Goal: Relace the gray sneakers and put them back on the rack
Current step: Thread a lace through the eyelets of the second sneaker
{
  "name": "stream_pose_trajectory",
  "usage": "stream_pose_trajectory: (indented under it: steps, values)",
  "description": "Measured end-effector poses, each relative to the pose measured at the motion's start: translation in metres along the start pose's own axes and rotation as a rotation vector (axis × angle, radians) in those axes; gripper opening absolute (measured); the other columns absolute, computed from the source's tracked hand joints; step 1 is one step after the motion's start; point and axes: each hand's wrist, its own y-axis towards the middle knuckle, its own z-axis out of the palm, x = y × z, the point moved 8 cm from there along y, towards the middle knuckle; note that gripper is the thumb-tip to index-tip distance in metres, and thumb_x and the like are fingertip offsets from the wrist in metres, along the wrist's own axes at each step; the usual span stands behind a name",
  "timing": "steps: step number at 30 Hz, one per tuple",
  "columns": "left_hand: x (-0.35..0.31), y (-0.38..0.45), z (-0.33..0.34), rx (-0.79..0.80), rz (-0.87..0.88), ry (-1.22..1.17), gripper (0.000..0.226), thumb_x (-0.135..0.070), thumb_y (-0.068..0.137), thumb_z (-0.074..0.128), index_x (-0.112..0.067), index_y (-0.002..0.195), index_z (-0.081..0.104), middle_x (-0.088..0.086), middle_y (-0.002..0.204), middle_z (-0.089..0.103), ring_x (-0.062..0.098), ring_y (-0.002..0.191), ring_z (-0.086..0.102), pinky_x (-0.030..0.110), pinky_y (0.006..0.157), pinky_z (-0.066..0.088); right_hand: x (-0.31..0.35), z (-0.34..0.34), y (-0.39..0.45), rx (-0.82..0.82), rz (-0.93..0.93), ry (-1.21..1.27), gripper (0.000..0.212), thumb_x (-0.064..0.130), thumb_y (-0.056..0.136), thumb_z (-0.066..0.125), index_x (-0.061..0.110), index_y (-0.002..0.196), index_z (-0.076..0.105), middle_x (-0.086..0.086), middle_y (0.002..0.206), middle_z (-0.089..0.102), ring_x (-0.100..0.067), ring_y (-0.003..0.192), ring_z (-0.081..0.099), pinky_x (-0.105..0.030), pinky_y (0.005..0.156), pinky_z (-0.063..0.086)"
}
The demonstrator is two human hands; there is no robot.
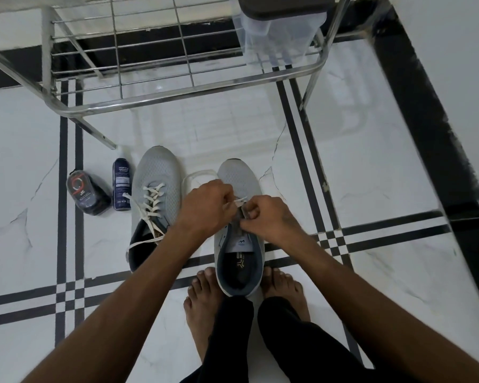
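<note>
Bare feet bracket the right sneaker at lower centre, where left hand and right hand both pinch its white lace. Lace looks floppy and light, so hold near the tip; the laced sneaker sits just left, below the rack.

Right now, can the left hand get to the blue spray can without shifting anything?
Probably not directly. The left hand grips the lace, and the laced sneaker lies between it and the spray can. It would have to let go and reach over that shoe.
</note>
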Motion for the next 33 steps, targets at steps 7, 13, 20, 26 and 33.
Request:
stream_pose_trajectory:
  steps: [7, 13, 20, 26, 33]
  values:
    - [-0.009, 0.003, 0.019, 0.081, 0.085, 0.098, 0.029, -0.023, 0.095, 0.056, -0.024, 0.119, 0.071, 0.002, 0.11, 0.063, 0.024, 0.098, 0.062, 0.032, 0.077, 0.045, -0.018, -0.007, 0.001, -0.068, 0.027, 0.116, 0.036, 0.011, 0.086, 0.067, 0.016, 0.121, 0.071, 0.001, 0.112, 0.072, -0.008, 0.095, 0.062, -0.02, 0.079, 0.047]
    - [-0.019, 0.001, 0.026, 0.069, 0.178, 0.155, 0.03, -0.033, 0.1, 0.051, -0.025, 0.125, 0.067, 0.002, 0.106, 0.06, 0.029, 0.09, 0.064, 0.039, 0.073, 0.052, -0.029, -0.008, 0.003, -0.076, 0.039, 0.265, 0.031, 0.006, 0.085, 0.064, 0.02, 0.11, 0.077, 0.003, 0.089, 0.074, -0.012, 0.084, 0.066, -0.022, 0.069, 0.049]
    - [-0.013, -0.003, 0.02, -0.045, 0.104, 0.095, 0.02, -0.029, 0.094, 0.059, -0.026, 0.105, 0.075, -0.002, 0.096, 0.069, 0.024, 0.089, 0.065, 0.032, 0.068, 0.042, -0.037, -0.007, 0.005, -0.04, 0.058, 0.341, 0.037, 0.003, 0.086, 0.066, 0.019, 0.119, 0.072, 0.012, 0.091, 0.069, -0.005, 0.093, 0.063, -0.019, 0.084, 0.048]
    - [-0.004, -0.005, 0.018, -0.138, -0.071, -0.03, 0.014, -0.034, 0.093, 0.063, -0.03, 0.1, 0.075, -0.007, 0.095, 0.075, 0.02, 0.091, 0.067, 0.035, 0.074, 0.052, -0.042, -0.004, 0.006, -0.038, 0.07, 0.381, 0.036, 0.005, 0.085, 0.068, 0.019, 0.117, 0.074, 0.006, 0.098, 0.074, -0.006, 0.094, 0.066, -0.021, 0.083, 0.049]
    - [0.003, -0.008, 0.033, -0.146, -0.194, -0.244, 0.009, -0.022, 0.084, 0.071, -0.029, 0.079, 0.071, -0.012, 0.082, 0.073, 0.014, 0.079, 0.067, 0.04, 0.07, 0.055, -0.044, -0.004, 0.008, -0.048, 0.069, 0.404, 0.036, 0.004, 0.085, 0.068, 0.018, 0.117, 0.073, 0.003, 0.096, 0.075, -0.01, 0.094, 0.067, -0.024, 0.086, 0.052]
